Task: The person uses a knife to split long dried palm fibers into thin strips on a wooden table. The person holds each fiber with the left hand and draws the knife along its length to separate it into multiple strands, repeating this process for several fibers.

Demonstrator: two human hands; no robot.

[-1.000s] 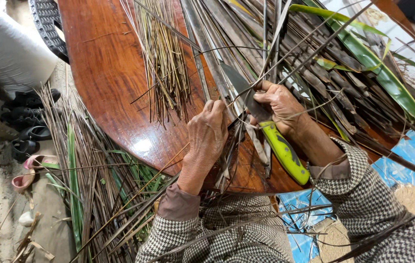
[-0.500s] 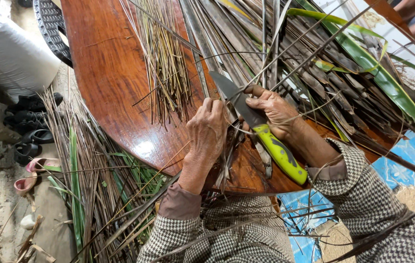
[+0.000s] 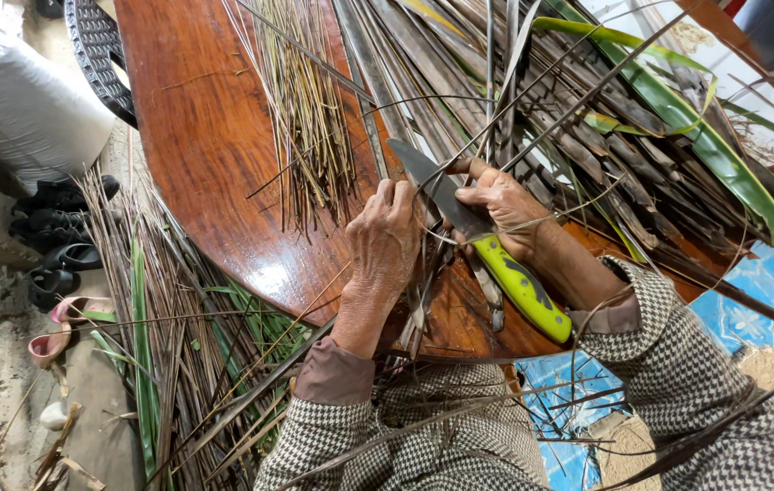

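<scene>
My right hand (image 3: 507,207) grips a knife (image 3: 521,284) with a bright green handle and a grey blade that points up and left. My left hand (image 3: 385,238) pinches a long dry palm leaf strip (image 3: 425,300) against the blade, above the round wooden table (image 3: 214,155). A bundle of thin stripped leaf ribs (image 3: 307,118) lies on the table just left of my hands. A heap of dry and green palm leaves (image 3: 641,118) covers the table's right side.
Discarded leaf strips (image 3: 169,355) pile on the floor at the left, beside several sandals (image 3: 59,227) and a white sack (image 3: 14,100). A dark woven chair edge (image 3: 96,55) stands at the top left. Blue sheeting (image 3: 578,427) lies under the table.
Both hands and the knife have shifted slightly along the leaf strip; the blade sits a little higher against it. The view has moved in closer.
</scene>
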